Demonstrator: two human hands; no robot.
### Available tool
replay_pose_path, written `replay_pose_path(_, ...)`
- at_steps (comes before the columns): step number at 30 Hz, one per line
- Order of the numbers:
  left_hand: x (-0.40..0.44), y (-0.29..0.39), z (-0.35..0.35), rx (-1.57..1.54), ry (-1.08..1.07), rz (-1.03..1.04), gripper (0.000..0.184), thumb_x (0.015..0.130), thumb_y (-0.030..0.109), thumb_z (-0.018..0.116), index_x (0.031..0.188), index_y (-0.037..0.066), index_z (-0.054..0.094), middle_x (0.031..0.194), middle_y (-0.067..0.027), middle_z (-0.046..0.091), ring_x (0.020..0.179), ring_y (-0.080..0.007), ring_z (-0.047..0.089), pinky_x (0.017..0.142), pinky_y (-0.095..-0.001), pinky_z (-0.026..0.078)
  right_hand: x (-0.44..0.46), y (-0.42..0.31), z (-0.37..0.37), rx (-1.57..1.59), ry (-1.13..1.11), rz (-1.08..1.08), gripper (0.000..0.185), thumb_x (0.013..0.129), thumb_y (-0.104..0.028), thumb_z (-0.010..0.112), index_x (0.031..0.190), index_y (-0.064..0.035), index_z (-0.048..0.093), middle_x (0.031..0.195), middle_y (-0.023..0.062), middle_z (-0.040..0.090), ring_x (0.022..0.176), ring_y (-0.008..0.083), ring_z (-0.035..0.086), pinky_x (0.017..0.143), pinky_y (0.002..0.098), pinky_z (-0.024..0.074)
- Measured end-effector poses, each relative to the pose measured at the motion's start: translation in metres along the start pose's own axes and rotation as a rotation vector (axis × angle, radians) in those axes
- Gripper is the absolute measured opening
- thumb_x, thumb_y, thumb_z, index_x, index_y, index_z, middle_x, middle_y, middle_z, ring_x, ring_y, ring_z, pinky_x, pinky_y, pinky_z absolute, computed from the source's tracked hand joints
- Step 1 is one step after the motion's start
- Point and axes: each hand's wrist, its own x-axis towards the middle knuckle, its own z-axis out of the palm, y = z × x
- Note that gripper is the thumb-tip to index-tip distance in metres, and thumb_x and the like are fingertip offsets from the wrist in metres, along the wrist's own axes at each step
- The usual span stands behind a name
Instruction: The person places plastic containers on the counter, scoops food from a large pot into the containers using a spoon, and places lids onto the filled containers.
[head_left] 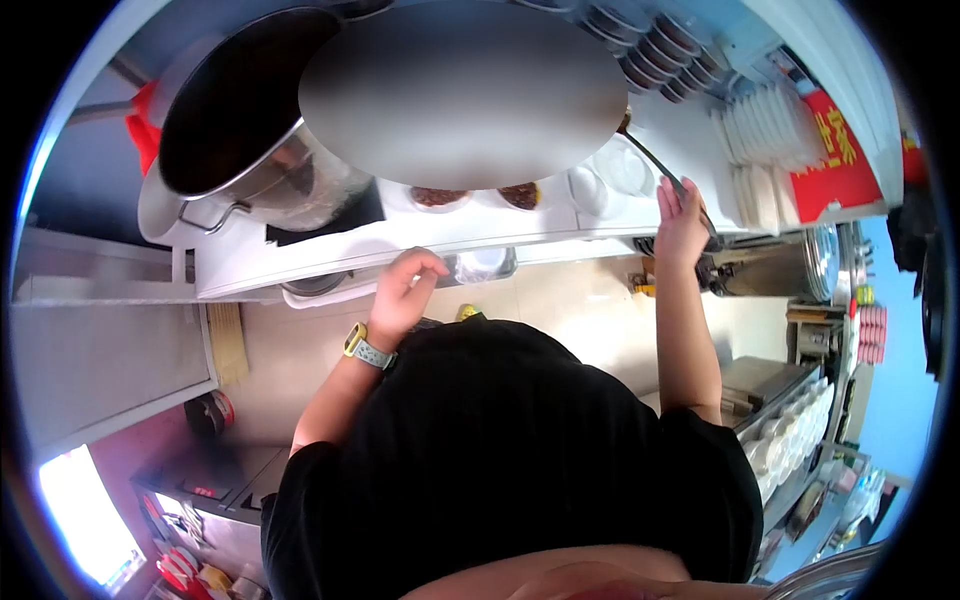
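My right hand (682,225) is closed around the dark handle of a long ladle (655,160). Its head points away from me and is partly lost in the blurred patch. Just left of the ladle, pale bowls (588,190) stand on the white counter (330,255). Farther left are two bowls of dark brown food, one sauce bowl (440,196) and another sauce bowl (519,196), their far sides cut off by the blur. My left hand (408,285), with a watch on its wrist, hangs by the counter's front edge, loosely curled and holding nothing.
A large metal pot (240,195) stands at the counter's left end. Stacked white dishes (765,130) and a red sign (832,160) are at the right. Several stacked bowls (665,55) are at the back. Behind me on the right is a rack of white containers (790,440).
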Motion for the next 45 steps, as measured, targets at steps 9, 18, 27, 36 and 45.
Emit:
replay_pose_path(9, -0.032, 0.023, -0.084, 0.075, 0.157, 0.119, 0.016, 0.081, -0.008, 0.052, 0.085, 0.002, 0.065, 0.088, -0.0102, 0.064, 0.083, -0.0233, 0.061, 0.077, -0.0318, 0.048, -0.014, -0.039, 0.043, 0.429, -0.456, 0.374, 0.024, 0.102, -0.005, 0.045, 0.115, 0.0123, 0.055, 0.115, 0.0252, 0.064, 0.117, 0.0321, 0.062, 0.1, 0.0348, 0.0562)
replay_pose_path(18, -0.063, 0.02, -0.157, 0.078, 0.21, 0.093, 0.016, 0.08, -0.007, 0.052, 0.085, 0.001, 0.064, 0.086, -0.0106, 0.063, 0.081, -0.0245, 0.061, 0.075, -0.0324, 0.048, -0.134, -0.054, 0.28, -0.016, -0.873, 0.305, 0.03, 0.103, -0.015, 0.048, 0.119, 0.0087, 0.057, 0.111, 0.0214, 0.067, 0.105, 0.0278, 0.068, 0.089, 0.0301, 0.0588)
replay_pose_path(27, -0.084, 0.003, -0.199, 0.075, 0.266, 0.1, 0.015, 0.081, -0.006, 0.052, 0.086, 0.002, 0.063, 0.086, -0.0089, 0.061, 0.082, -0.0234, 0.059, 0.076, -0.0313, 0.047, -0.219, -0.015, 0.417, -1.079, -1.365, -0.484, 0.024, 0.099, -0.023, 0.057, 0.106, -0.0051, 0.071, 0.092, 0.0072, 0.074, 0.073, 0.0142, 0.071, 0.071, 0.0272, 0.0559)
replay_pose_path(36, -0.087, -0.01, -0.217, 0.032, 0.245, 0.075, 0.013, 0.083, -0.006, 0.051, 0.086, 0.002, 0.061, 0.086, -0.0078, 0.06, 0.082, -0.0208, 0.057, 0.078, -0.0305, 0.046, -0.239, -0.03, 0.437, -1.174, -1.72, -0.333, 0.025, 0.098, -0.022, 0.057, 0.098, -0.0003, 0.07, 0.079, 0.0052, 0.07, 0.063, 0.0112, 0.065, 0.067, 0.0265, 0.055)
replay_pose_path(45, -0.071, -0.012, -0.214, 0.002, 0.172, 0.089, 0.013, 0.083, -0.007, 0.051, 0.086, 0.001, 0.061, 0.085, -0.0081, 0.06, 0.081, -0.0208, 0.059, 0.076, -0.0299, 0.047, -0.2, -0.058, 0.395, -0.871, -1.363, -0.229, 0.032, 0.103, -0.031, 0.052, 0.096, -0.0043, 0.068, 0.078, 0.0077, 0.07, 0.059, 0.0063, 0.062, 0.053, 0.0186, 0.0485)
